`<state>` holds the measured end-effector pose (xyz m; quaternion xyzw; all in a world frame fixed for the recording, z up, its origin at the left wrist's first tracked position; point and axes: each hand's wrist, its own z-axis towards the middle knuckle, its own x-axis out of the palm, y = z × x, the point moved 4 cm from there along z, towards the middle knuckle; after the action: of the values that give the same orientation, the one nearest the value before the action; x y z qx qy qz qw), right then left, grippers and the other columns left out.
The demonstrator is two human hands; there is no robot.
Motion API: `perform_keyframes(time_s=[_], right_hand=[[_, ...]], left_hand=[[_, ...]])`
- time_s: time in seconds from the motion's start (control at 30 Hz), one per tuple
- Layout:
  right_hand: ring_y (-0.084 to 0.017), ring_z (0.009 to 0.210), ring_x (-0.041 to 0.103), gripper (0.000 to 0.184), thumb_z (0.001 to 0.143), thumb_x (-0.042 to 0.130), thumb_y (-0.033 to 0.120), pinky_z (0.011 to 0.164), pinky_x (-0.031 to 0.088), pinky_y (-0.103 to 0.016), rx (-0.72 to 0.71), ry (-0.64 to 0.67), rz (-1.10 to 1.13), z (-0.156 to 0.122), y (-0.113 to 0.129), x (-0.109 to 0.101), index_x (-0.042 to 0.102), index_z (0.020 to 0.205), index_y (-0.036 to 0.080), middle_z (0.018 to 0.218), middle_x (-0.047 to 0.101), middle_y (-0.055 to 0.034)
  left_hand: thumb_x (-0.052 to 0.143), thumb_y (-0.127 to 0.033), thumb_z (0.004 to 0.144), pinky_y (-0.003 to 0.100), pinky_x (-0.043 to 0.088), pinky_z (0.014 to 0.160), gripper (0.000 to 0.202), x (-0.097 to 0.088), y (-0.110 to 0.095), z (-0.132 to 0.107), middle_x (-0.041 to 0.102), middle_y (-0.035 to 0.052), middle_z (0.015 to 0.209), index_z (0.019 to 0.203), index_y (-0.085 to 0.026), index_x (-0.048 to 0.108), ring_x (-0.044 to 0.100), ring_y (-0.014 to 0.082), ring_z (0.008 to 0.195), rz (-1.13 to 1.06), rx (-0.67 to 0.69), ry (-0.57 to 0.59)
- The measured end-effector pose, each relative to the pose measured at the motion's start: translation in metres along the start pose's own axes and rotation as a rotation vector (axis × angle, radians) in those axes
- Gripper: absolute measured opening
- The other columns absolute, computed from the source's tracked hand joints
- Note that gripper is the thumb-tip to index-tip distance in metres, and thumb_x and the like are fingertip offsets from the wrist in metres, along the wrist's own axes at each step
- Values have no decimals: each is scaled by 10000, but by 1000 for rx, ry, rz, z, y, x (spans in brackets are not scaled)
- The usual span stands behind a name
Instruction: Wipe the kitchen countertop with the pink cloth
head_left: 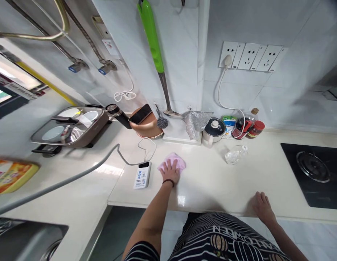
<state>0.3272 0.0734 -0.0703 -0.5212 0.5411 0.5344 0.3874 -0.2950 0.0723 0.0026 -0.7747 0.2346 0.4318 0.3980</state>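
My left hand [170, 171] lies flat, fingers spread, pressing a pink cloth [176, 160] onto the white countertop [212, 177]. A dark band circles that wrist. My right hand [262, 206] rests near the counter's front edge, fingers slightly apart and empty. A white power bank [142, 174] with a white cable lies just left of the cloth. A clear plastic bottle [236, 154] lies on its side to the right of the cloth.
A small white pot [214, 131], sauce jars [251, 128] and a silver rag [197, 123] stand along the wall. A copper pan with a phone [142, 119] and an electric grill [72, 127] sit left. Black gas hob [313, 170] at right, sink [24, 241] at lower left.
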Motion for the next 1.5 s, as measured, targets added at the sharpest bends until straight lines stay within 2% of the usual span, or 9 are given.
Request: perform_keyframes(time_s=[0.13, 0.23, 0.4, 0.63, 0.77, 1.03, 1.17, 1.33, 1.5], right_hand=[[-429, 1543, 431, 739, 873, 477, 285, 1262, 381, -595, -12, 19, -43, 0, 1, -3, 500, 1578, 65, 1595, 531, -241], [-436, 1552, 412, 728, 889, 472, 285, 1258, 385, -601, -15, 53, -80, 1, 2, -5, 502, 1572, 36, 1600, 518, -261], [-443, 1547, 408, 740, 878, 511, 284, 1249, 381, -621, -40, 64, -96, 1, 4, -6, 499, 1581, 51, 1594, 521, -255], [-433, 1523, 435, 770, 882, 473, 296, 1241, 377, -633, -105, 5, -69, 0, 0, -3, 440, 1620, 78, 1572, 544, -235], [-431, 1521, 424, 779, 902, 439, 346, 1251, 369, -630, -111, -26, -6, 0, -3, -5, 400, 1625, 58, 1562, 538, -243], [-469, 1516, 407, 706, 941, 395, 398, 1220, 397, -669, -105, -45, 77, -2, 0, -11, 449, 1556, 55, 1515, 540, -275], [-488, 1518, 395, 708, 936, 411, 410, 1212, 391, -697, -73, -41, 130, -3, 2, -15, 446, 1564, 83, 1541, 518, -270], [-489, 1561, 337, 725, 917, 437, 407, 1235, 362, -702, -55, -26, 180, -5, 5, -15, 436, 1576, 103, 1594, 476, -259], [-485, 1605, 258, 761, 921, 406, 384, 1265, 327, -688, -10, -23, 170, -7, 10, -11, 401, 1600, 39, 1643, 416, -285]], left_hand=[[374, -406, 1060, 707, 57, 1329, 659, -14, 39, -21, 91, 109, 1836, 1706, -281, 343, 1, 408, 1689, 93, -164, -18], [383, -406, 1062, 732, 88, 1317, 669, -4, 29, -40, 91, 136, 1831, 1712, -256, 330, 20, 448, 1680, 109, -195, -26], [458, -379, 1029, 807, 59, 1286, 704, 47, -59, -76, 117, 203, 1809, 1705, -211, 355, 48, 532, 1655, 113, 96, 108], [574, -497, 974, 708, 1, 1345, 681, 140, -166, -155, 175, 19, 1827, 1640, -425, 453, 56, 398, 1692, 57, 679, 418], [569, -512, 976, 587, -47, 1376, 689, 128, -130, -147, 176, -2, 1827, 1648, -441, 434, 61, 348, 1699, 74, 585, 355], [412, -386, 1045, 754, 39, 1311, 669, 35, 29, -111, 113, 114, 1832, 1704, -286, 349, 28, 434, 1686, 173, -1, 43], [399, -395, 1060, 720, 118, 1319, 650, 17, 77, -118, 137, 96, 1830, 1701, -305, 340, 81, 409, 1687, 226, -169, -27], [388, -377, 1071, 715, 156, 1320, 606, 38, 78, -148, 187, 77, 1821, 1675, -331, 399, 122, 416, 1681, 259, -103, -2], [479, -346, 1028, 734, 173, 1320, 599, 87, 22, -181, 272, 53, 1798, 1626, -372, 487, 166, 457, 1664, 267, 183, 65]])
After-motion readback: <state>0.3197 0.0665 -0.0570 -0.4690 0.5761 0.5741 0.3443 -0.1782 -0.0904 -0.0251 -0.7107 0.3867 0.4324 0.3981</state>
